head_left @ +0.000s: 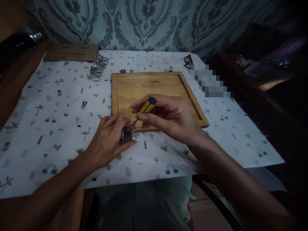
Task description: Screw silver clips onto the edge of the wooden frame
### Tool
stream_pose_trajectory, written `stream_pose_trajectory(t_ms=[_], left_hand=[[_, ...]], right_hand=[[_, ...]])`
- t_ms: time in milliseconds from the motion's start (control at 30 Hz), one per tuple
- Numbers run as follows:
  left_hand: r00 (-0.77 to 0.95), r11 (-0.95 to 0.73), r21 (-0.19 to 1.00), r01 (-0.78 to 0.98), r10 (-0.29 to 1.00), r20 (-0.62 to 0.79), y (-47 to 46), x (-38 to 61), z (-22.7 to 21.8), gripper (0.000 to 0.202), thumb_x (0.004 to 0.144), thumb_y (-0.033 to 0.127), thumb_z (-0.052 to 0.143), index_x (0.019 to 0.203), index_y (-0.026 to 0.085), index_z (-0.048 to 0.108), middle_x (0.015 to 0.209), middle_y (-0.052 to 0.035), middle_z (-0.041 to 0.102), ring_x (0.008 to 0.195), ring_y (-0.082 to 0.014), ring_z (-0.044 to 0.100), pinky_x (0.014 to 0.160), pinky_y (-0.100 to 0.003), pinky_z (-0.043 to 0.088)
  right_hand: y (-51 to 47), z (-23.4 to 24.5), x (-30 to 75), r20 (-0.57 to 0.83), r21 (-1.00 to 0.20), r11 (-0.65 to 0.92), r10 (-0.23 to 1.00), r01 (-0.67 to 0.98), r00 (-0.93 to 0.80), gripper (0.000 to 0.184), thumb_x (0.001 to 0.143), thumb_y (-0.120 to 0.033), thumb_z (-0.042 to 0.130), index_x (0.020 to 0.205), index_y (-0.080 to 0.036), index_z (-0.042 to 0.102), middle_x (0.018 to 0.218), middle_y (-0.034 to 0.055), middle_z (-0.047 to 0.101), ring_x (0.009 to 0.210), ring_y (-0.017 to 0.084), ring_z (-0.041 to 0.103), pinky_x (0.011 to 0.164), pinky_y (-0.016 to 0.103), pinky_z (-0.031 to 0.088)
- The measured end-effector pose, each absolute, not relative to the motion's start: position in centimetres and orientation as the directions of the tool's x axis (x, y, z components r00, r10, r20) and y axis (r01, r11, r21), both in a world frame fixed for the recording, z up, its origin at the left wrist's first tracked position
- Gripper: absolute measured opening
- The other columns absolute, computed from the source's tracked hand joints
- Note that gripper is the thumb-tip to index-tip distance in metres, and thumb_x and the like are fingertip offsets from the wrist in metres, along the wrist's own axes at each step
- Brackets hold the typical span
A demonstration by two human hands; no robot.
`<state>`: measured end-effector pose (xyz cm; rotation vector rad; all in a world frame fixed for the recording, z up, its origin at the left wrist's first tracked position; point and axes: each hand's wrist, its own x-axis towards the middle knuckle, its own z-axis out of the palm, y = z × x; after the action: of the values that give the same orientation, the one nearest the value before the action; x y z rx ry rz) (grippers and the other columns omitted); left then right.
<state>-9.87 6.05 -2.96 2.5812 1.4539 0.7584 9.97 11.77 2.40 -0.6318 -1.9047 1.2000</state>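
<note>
My right hand is closed around a short screwdriver with a yellow and black handle. Its shaft slants down to the left, and the tip meets a small shiny metal fitting. That fitting is gripped by my left hand, whose fingers partly cover it, so its exact kind is unclear. Just behind both hands lies a wooden panel with a raised frame, flat on the table. The fitting is at the panel's near left corner; whether it touches the wood I cannot tell.
Several metal fittings are grouped at the back left, beside brown slotted cardboard. A small loose metal piece lies left of the panel. Eyeglasses rest at the back right, near a pixelated item. A patterned cloth covers the table.
</note>
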Motion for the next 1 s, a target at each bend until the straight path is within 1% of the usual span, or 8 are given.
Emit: stream_pose_trajectory(t_ms=[100, 167, 267, 400, 500, 633, 767, 1000], left_hand=[[0.435, -0.561, 0.310, 0.767, 0.811, 0.392, 6.0, -9.9, -3.0, 0.049, 0.077, 0.038, 0.078, 0.110, 0.015, 0.048, 0.108, -0.0094, 0.068, 0.100, -0.0273, 0.061, 0.086, -0.041, 0.047], [0.437, -0.570, 0.311, 0.760, 0.803, 0.404, 6.0, -9.9, -3.1, 0.050, 0.077, 0.038, 0.078, 0.109, 0.016, 0.048, 0.106, -0.0090, 0.068, 0.099, -0.0272, 0.062, 0.085, -0.041, 0.047], [0.437, -0.572, 0.313, 0.758, 0.802, 0.408, 6.0, -10.0, -3.0, 0.049, 0.076, 0.037, 0.079, 0.108, 0.016, 0.048, 0.105, -0.0080, 0.068, 0.097, -0.0268, 0.062, 0.085, -0.041, 0.047], [0.442, -0.570, 0.303, 0.764, 0.804, 0.399, 6.1, -9.9, -3.0, 0.049, 0.077, 0.038, 0.078, 0.110, 0.015, 0.049, 0.103, -0.0084, 0.067, 0.097, -0.0267, 0.061, 0.085, -0.040, 0.047], [0.437, -0.563, 0.313, 0.765, 0.810, 0.390, 6.2, -9.8, -2.9, 0.049, 0.078, 0.040, 0.077, 0.111, 0.015, 0.050, 0.103, -0.0081, 0.066, 0.097, -0.0265, 0.061, 0.085, -0.040, 0.046], [0.447, -0.567, 0.318, 0.760, 0.810, 0.379, 6.1, -9.8, -2.9, 0.049, 0.079, 0.039, 0.076, 0.111, 0.014, 0.049, 0.104, -0.0075, 0.067, 0.099, -0.0256, 0.061, 0.087, -0.040, 0.045], [0.446, -0.566, 0.306, 0.766, 0.810, 0.381, 6.0, -9.9, -2.9, 0.049, 0.079, 0.038, 0.076, 0.111, 0.015, 0.048, 0.102, -0.0072, 0.066, 0.098, -0.0256, 0.062, 0.086, -0.040, 0.045], [0.447, -0.559, 0.320, 0.765, 0.818, 0.362, 6.0, -9.9, -2.9, 0.048, 0.079, 0.037, 0.076, 0.112, 0.015, 0.048, 0.104, -0.0076, 0.067, 0.098, -0.0263, 0.062, 0.086, -0.041, 0.045]], right_hand=[[11.8, 2.1, 9.8, 0.392, -0.871, 0.488, 0.766, 0.063, -0.510, 0.022, 0.083, -0.036, 0.074, 0.078, -0.016, 0.066, 0.078, -0.0007, 0.063, 0.062, 0.009, 0.056, 0.053, 0.022, 0.046], [11.9, 1.8, 9.6, 0.430, -0.832, 0.537, 0.781, 0.137, -0.453, 0.025, 0.080, -0.037, 0.077, 0.073, -0.018, 0.064, 0.071, -0.0023, 0.058, 0.059, 0.009, 0.052, 0.050, 0.022, 0.042], [11.8, 1.6, 9.3, 0.468, -0.791, 0.582, 0.773, 0.186, -0.428, 0.025, 0.080, -0.039, 0.077, 0.073, -0.019, 0.063, 0.067, -0.0030, 0.056, 0.059, 0.010, 0.052, 0.049, 0.023, 0.041], [11.2, 1.9, 9.4, 0.537, -0.754, 0.630, 0.754, 0.186, -0.378, 0.021, 0.082, -0.038, 0.075, 0.079, -0.021, 0.064, 0.073, -0.0009, 0.061, 0.062, 0.012, 0.058, 0.052, 0.026, 0.048], [10.7, 2.2, 9.6, 0.553, -0.760, 0.622, 0.772, 0.190, -0.312, 0.019, 0.082, -0.040, 0.074, 0.082, -0.023, 0.064, 0.075, -0.0009, 0.062, 0.059, 0.012, 0.058, 0.049, 0.025, 0.050], [10.5, 2.2, 9.8, 0.516, -0.776, 0.599, 0.782, 0.195, -0.349, 0.018, 0.082, -0.038, 0.075, 0.082, -0.023, 0.065, 0.075, -0.0010, 0.063, 0.059, 0.012, 0.059, 0.048, 0.025, 0.051], [10.7, 1.8, 9.8, 0.528, -0.765, 0.616, 0.767, 0.188, -0.366, 0.016, 0.081, -0.035, 0.076, 0.083, -0.023, 0.066, 0.074, -0.0017, 0.062, 0.059, 0.012, 0.060, 0.051, 0.026, 0.052], [10.9, 1.2, 9.9, 0.533, -0.754, 0.630, 0.754, 0.189, -0.384, 0.015, 0.083, -0.035, 0.075, 0.083, -0.023, 0.066, 0.075, -0.0017, 0.063, 0.058, 0.012, 0.058, 0.051, 0.026, 0.049]])
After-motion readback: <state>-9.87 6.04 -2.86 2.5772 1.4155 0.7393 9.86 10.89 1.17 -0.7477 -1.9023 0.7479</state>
